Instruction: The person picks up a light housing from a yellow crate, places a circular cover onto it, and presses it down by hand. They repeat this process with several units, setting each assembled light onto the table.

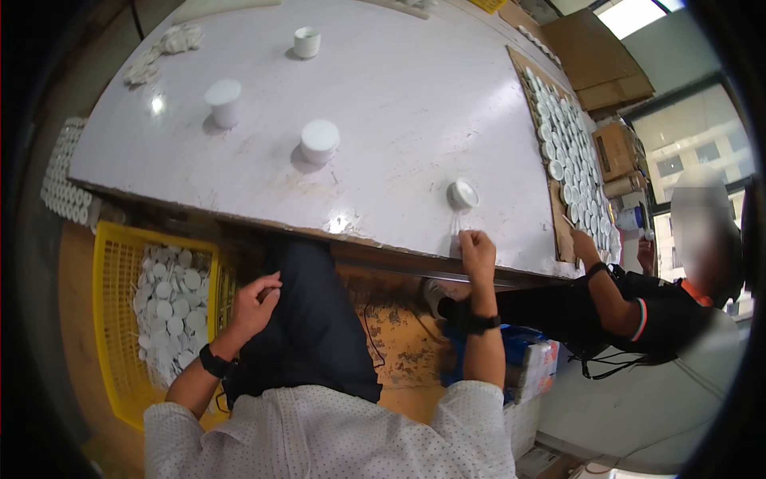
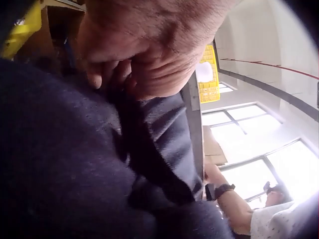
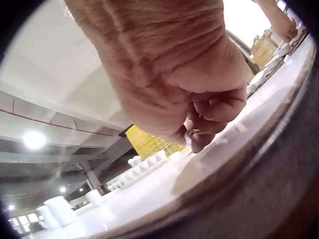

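Observation:
My left hand [image 1: 257, 306] rests on the dark-trousered thigh [image 1: 307, 319], its fingers loosely curled; the left wrist view shows the same hand [image 2: 149, 55] against dark cloth. At the table's front edge is my right hand [image 1: 479, 254], fingertips drawn together. In the right wrist view the curled fingers of this hand [image 3: 174, 74] pinch a small pale thing [image 3: 188, 130], mostly hidden. Just beyond them a small white cup [image 1: 463, 194] stands on the table [image 1: 399, 104], with faint pale streaks between it and the hand.
White lidded pots [image 1: 320, 141] [image 1: 224, 102] and a white cup [image 1: 306, 42] stand further left. A crumpled cloth [image 1: 163, 52] lies at the far left. Rows of white pieces [image 1: 570, 152] cover a board at right, where another person [image 1: 654, 311] works. A yellow basket [image 1: 112, 319] holds white discs.

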### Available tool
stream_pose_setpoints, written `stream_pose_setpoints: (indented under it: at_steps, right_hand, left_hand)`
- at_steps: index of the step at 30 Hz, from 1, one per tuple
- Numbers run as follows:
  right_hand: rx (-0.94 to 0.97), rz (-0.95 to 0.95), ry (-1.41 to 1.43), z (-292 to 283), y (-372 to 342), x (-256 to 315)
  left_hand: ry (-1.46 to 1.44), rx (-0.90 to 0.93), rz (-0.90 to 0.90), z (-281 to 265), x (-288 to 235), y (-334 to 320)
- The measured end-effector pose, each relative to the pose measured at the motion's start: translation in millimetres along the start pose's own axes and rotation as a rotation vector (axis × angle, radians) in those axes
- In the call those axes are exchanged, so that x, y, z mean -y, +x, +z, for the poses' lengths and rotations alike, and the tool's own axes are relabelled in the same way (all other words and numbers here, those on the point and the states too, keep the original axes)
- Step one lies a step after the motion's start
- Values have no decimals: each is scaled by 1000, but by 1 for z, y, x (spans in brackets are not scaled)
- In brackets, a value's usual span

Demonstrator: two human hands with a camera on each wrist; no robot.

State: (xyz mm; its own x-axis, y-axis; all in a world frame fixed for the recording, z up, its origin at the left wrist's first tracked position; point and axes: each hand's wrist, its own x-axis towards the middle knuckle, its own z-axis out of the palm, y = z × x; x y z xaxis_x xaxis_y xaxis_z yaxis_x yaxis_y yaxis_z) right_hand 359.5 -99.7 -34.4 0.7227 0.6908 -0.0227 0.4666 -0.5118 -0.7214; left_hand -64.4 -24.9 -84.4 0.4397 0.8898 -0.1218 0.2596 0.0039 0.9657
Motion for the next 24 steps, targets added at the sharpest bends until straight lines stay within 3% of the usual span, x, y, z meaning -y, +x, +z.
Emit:
stream_pose_setpoints:
  at_steps: [2, 4, 6, 8, 11, 13, 18, 20, 24]
  right_hand:
    - [144, 170, 357, 4, -40, 16]
    - [275, 285, 542, 15, -75, 30]
    - [475, 322, 651, 25, -99, 30]
    - [543, 296, 704, 40, -119, 37]
    - [558, 288, 764, 59, -138, 41]
    - [562, 214, 678, 70, -150, 45]
    - [580, -12, 443, 85, -172, 64]
    - [565, -27, 355, 88, -177, 71]
    - [606, -193, 214, 88, -170, 85]
  left_hand:
    - [-57, -1, 41, 6, -18, 5]
    - [-169, 62, 191, 16, -31, 10]
    - [-209, 160, 165, 28, -48, 11]
    - [-368, 308, 70, 45, -56, 16]
    - [-405, 330, -24, 69, -68, 26]
    - [-456, 233, -72, 83, -67, 37]
    - [-512, 194, -107, 80, -67, 47]
    - [-207, 27, 77, 75, -65, 46]
    - [-193, -97, 180, 57, -67, 41]
